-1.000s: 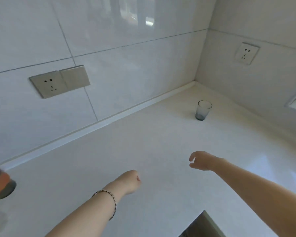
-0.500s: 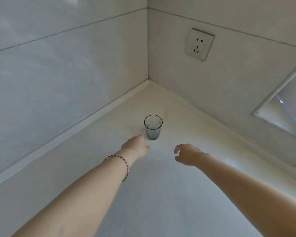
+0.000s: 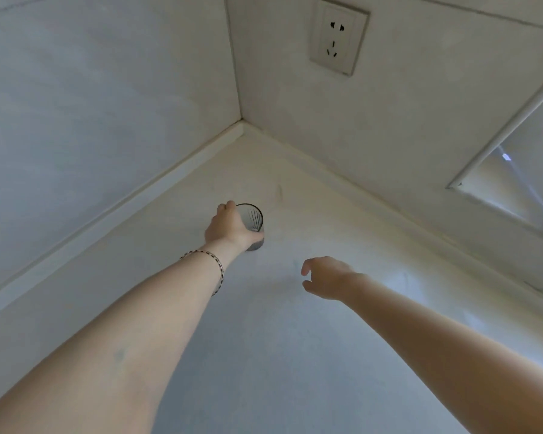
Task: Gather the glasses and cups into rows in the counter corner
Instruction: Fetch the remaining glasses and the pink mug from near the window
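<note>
A small ribbed grey glass (image 3: pixel 254 218) stands upright on the white counter (image 3: pixel 295 355), a short way out from the corner where the two walls meet. My left hand (image 3: pixel 228 228), with a beaded bracelet on the wrist, is wrapped around the glass from its left side. My right hand (image 3: pixel 325 277) hovers over the counter to the right of the glass and nearer to me, fingers loosely curled and apart, holding nothing. No other glass or cup is in view.
A raised white backsplash strip (image 3: pixel 157 186) runs along both walls into the corner. A wall socket (image 3: pixel 337 36) sits on the right wall above the corner. A framed window edge (image 3: pixel 514 170) slants at the far right.
The view has swung right and closer to the corner. My left hand reached forward and closed around the glass; an orange-topped object at the left edge left the view. My right hand stayed near.
</note>
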Motion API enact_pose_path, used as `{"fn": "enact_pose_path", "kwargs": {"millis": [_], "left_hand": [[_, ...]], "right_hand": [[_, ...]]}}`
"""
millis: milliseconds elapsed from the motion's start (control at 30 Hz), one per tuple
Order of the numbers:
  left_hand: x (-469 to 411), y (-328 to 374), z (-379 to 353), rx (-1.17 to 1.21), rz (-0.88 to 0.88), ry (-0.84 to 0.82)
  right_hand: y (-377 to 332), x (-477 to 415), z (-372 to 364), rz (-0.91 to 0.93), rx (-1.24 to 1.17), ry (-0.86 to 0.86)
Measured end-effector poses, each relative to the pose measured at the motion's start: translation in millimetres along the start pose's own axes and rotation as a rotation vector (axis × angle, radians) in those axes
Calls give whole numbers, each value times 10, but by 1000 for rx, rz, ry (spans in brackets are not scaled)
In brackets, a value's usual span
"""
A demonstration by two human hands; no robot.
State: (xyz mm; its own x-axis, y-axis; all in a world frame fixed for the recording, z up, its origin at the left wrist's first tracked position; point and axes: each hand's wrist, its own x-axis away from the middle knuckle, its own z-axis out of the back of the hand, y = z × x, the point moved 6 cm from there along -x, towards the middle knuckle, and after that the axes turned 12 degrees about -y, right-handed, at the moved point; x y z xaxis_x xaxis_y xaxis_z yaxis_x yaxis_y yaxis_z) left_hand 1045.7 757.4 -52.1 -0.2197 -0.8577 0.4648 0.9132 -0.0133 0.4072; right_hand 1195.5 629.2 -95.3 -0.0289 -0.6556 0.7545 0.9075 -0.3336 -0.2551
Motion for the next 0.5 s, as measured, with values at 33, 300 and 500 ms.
{"fn": "enact_pose_path", "kwargs": {"millis": [33, 300, 500], "left_hand": [[78, -68, 16, 4, -12, 5], [1177, -1233, 192, 122, -23, 55], [2411, -2674, 292, 199, 141, 110]], "right_hand": [[-44, 29, -15, 2, 7, -2], [-783, 464, -373, 51, 89, -25], [-1779, 940, -1115, 96, 177, -44]]}}
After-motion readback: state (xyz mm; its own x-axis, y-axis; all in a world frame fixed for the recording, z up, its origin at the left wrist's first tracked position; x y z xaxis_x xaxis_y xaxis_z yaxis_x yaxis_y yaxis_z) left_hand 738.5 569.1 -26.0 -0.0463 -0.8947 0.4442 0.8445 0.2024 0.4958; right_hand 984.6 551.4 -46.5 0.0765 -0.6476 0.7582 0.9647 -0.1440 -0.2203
